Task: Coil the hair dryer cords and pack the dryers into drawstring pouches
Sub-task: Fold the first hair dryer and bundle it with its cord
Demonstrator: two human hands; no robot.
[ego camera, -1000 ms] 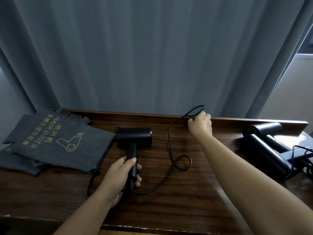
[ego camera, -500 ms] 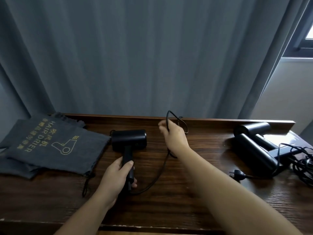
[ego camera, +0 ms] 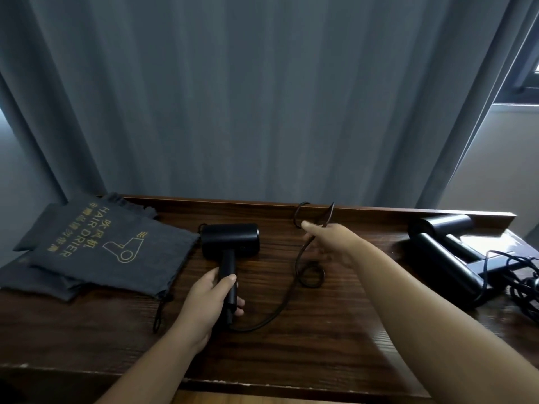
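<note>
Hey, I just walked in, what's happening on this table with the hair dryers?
A person is coiling a hair dryer's cord. The left hand grips the handle of the black dryer lying on the wooden table, while the right hand holds loops of its cord; part of the cord lies loose on the table. Grey drawstring pouches wait at the left, and more dryers with uncoiled cords lie at the right.

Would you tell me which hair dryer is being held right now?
The left hair dryer, beside the pouches: the left hand grips its handle. The right-side dryers lie untouched.
</note>
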